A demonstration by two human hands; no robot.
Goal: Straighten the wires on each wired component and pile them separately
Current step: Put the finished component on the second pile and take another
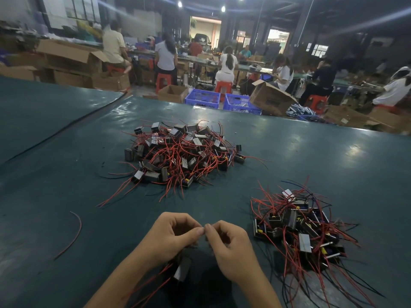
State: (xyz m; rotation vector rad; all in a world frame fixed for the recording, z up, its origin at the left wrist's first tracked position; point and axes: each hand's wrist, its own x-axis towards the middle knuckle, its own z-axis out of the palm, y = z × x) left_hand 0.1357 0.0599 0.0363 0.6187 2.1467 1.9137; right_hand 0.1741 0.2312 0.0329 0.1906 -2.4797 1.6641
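A big tangled pile of small dark box-shaped components with red and black wires lies in the middle of the green table. A second pile lies at the right, its wires fanning out toward me. My left hand and my right hand meet close to me, fingers curled, thumbs and forefingers nearly touching, pinching the wires of one component that hangs below my left wrist. Its red wires trail down to the left. The wire between my fingertips is too thin to make out.
A single loose red wire lies on the green table at the left. Beyond the far edge stand blue crates, cardboard boxes and several seated people at other benches.
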